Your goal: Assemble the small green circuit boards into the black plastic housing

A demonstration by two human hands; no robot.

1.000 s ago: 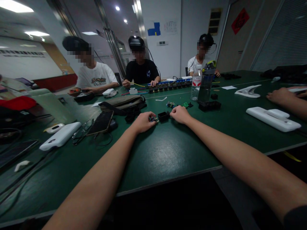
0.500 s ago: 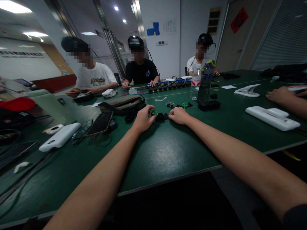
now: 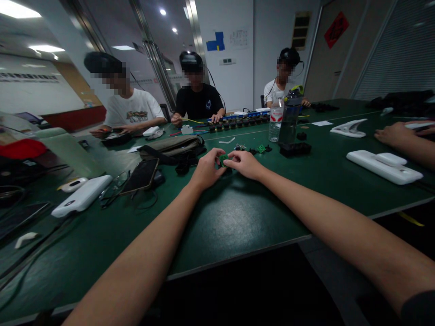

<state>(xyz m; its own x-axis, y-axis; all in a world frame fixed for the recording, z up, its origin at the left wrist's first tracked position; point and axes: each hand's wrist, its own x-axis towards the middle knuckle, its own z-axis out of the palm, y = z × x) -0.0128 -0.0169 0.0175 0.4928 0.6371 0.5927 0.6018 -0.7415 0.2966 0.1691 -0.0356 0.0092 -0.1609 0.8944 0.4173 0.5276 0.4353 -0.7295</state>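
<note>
A small green circuit board (image 3: 223, 159) is held up between my two hands, over the middle of the table. My left hand (image 3: 208, 168) pinches it from the left with thumb and fingers. My right hand (image 3: 245, 164) grips its right side, fingertips closed on it. Under and behind the fingers a dark piece is partly hidden, and I cannot make out its shape. Just beyond my right hand lie another green circuit board (image 3: 261, 148) and some small black parts (image 3: 252, 151). A little cluster of electronic bits (image 3: 239, 147) is half covered by my fingers.
A black block (image 3: 295, 150), a water bottle (image 3: 275, 120) and a dark drinking bottle (image 3: 291, 117) stand to the right. Left lie a bag (image 3: 173, 147), a phone (image 3: 140, 175) and a white device (image 3: 81, 195). Several people work around the green table (image 3: 234, 222).
My right hand has moved left to meet my left hand and now grips the circuit board too. The black piece visible between the hands before is now mostly covered.
</note>
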